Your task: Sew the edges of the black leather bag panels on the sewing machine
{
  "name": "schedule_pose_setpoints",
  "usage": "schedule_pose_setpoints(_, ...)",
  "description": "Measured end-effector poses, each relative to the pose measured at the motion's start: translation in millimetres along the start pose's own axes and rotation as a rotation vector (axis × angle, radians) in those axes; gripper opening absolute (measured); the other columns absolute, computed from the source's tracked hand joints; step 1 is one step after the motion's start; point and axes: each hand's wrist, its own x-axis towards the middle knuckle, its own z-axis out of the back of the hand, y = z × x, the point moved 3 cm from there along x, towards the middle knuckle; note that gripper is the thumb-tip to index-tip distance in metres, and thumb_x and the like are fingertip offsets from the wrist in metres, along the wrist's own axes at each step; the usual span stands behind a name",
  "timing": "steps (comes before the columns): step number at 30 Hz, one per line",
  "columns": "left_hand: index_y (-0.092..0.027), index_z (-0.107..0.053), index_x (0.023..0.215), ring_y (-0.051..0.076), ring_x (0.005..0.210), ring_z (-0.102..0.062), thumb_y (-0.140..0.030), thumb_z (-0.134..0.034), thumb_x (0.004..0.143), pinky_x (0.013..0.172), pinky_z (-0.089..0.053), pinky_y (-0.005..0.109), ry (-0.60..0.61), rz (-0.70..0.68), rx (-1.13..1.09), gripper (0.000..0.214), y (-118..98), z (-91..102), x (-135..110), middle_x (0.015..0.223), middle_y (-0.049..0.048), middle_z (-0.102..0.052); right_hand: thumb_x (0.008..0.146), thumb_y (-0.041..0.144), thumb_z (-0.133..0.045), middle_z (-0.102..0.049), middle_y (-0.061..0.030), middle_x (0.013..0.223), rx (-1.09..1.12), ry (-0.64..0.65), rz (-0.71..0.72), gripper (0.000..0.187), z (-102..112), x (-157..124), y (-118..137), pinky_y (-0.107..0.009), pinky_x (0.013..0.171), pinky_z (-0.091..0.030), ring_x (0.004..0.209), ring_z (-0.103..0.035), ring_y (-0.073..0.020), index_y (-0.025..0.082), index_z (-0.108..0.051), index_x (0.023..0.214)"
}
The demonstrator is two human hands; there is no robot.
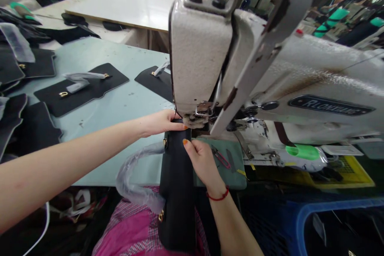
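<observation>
A black leather bag panel (pixel 177 184) stands under the head of a white industrial sewing machine (pixel 270 68), its top edge at the presser foot (pixel 192 120). A plastic-wrapped handle (pixel 132 180) loops off its left side from gold hardware. My left hand (pixel 160 123) lies along the panel's top left edge beside the foot, fingers closed against it. My right hand (pixel 201 159) pinches the panel's right edge just below the foot, with a red cord at the wrist.
Several black cut panels (pixel 81 88) with gold fittings and wrapped straps lie on the pale blue table (pixel 120 108) to the left. Red-handled snips (pixel 221 157) rest on the green pad by the machine. A yellow tray (pixel 354 172) and a blue crate (pixel 315 216) sit lower right.
</observation>
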Motion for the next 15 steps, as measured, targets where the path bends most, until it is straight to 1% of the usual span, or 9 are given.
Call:
schedule_pose_setpoints(2, -0.015, -0.074, 0.077, 0.024, 0.083, -0.070, -0.008, -0.082, 0.055, 0.072, -0.056, 0.030, 0.088, 0.014, 0.051, 0.025, 3, 7.6, 3, 0.074, 0.0033, -0.074, 0.093, 0.044, -0.046, -0.025, 0.0042, 0.057, -0.007, 0.009, 0.001, 0.047, 0, -4, 1, -0.025, 0.049, -0.017, 0.053, -0.025, -0.0080, 0.020, -0.027, 0.058)
schedule_pose_setpoints(3, -0.016, -0.075, 0.080, 0.025, 0.087, -0.070, -0.012, -0.083, 0.056, 0.074, -0.056, 0.029, 0.100, -0.009, 0.088, 0.025, 6, 15.4, 4, 0.080, 0.0044, -0.076, 0.094, 0.044, -0.046, -0.025, 0.0042, 0.057, -0.007, 0.015, -0.001, 0.047, 0, -6, 1, -0.026, 0.049, -0.017, 0.053, -0.025, -0.0079, 0.020, -0.026, 0.058)
schedule_pose_setpoints(5, -0.018, -0.077, 0.088, 0.023, 0.096, -0.068, -0.024, -0.082, 0.064, 0.083, -0.053, 0.026, 0.025, -0.123, 0.193, 0.025, 20, 37.5, 4, 0.094, 0.0052, -0.076, 0.094, 0.043, -0.047, -0.024, 0.0043, 0.057, -0.001, 0.031, -0.011, 0.047, 0, -12, -1, -0.026, 0.049, -0.017, 0.053, -0.024, -0.0079, 0.020, -0.026, 0.058)
schedule_pose_setpoints(7, -0.021, -0.075, 0.100, 0.021, 0.104, -0.065, -0.030, -0.076, 0.073, 0.093, -0.048, 0.024, -0.108, -0.259, 0.314, 0.029, 40, 60.8, -4, 0.106, 0.0031, -0.074, 0.094, 0.044, -0.048, -0.023, 0.0043, 0.057, 0.012, 0.044, -0.031, 0.048, -1, -20, -3, -0.026, 0.049, -0.017, 0.053, -0.023, -0.0077, 0.020, -0.026, 0.058)
schedule_pose_setpoints(8, -0.022, -0.072, 0.107, 0.020, 0.106, -0.064, -0.029, -0.075, 0.074, 0.097, -0.046, 0.024, -0.134, -0.291, 0.366, 0.034, 52, 68.8, -11, 0.111, 0.0020, -0.073, 0.094, 0.044, -0.048, -0.023, 0.0043, 0.058, 0.022, 0.052, -0.042, 0.049, -1, -24, -5, -0.026, 0.049, -0.016, 0.053, -0.023, -0.0077, 0.020, -0.025, 0.058)
schedule_pose_setpoints(9, -0.023, -0.069, 0.114, 0.021, 0.108, -0.063, -0.028, -0.074, 0.075, 0.099, -0.045, 0.025, -0.121, -0.293, 0.398, 0.040, 65, 73.2, -19, 0.116, 0.0012, -0.071, 0.094, 0.045, -0.048, -0.023, 0.0042, 0.058, 0.032, 0.061, -0.054, 0.049, -2, -28, -7, -0.026, 0.048, -0.016, 0.053, -0.023, -0.0078, 0.020, -0.025, 0.058)
schedule_pose_setpoints(11, -0.025, -0.064, 0.122, 0.024, 0.117, -0.059, -0.027, -0.075, 0.073, 0.102, -0.045, 0.029, -0.074, -0.260, 0.372, 0.050, 87, 72.2, -36, 0.129, 0.0011, -0.065, 0.094, 0.047, -0.047, -0.024, 0.0041, 0.058, 0.052, 0.075, -0.075, 0.050, -5, -36, -10, -0.026, 0.048, -0.016, 0.053, -0.023, -0.0079, 0.020, -0.026, 0.058)
schedule_pose_setpoints(12, -0.026, -0.065, 0.121, 0.027, 0.124, -0.055, -0.028, -0.076, 0.072, 0.104, -0.044, 0.031, -0.056, -0.230, 0.334, 0.050, 95, 67.2, -44, 0.133, 0.0018, -0.063, 0.094, 0.047, -0.047, -0.025, 0.0041, 0.058, 0.059, 0.084, -0.082, 0.050, -6, -39, -11, -0.026, 0.048, -0.016, 0.054, -0.023, -0.0081, 0.020, -0.027, 0.058)
schedule_pose_setpoints(15, -0.024, -0.071, 0.103, 0.033, 0.128, -0.052, -0.038, -0.078, 0.068, 0.107, -0.044, 0.040, -0.044, -0.157, 0.218, 0.039, 103, 40.0, -57, 0.125, 0.0075, -0.067, 0.095, 0.045, -0.047, -0.028, 0.0039, 0.057, 0.040, 0.124, -0.094, 0.051, -5, -49, -13, -0.025, 0.048, -0.017, 0.053, -0.026, -0.0083, 0.019, -0.030, 0.055)
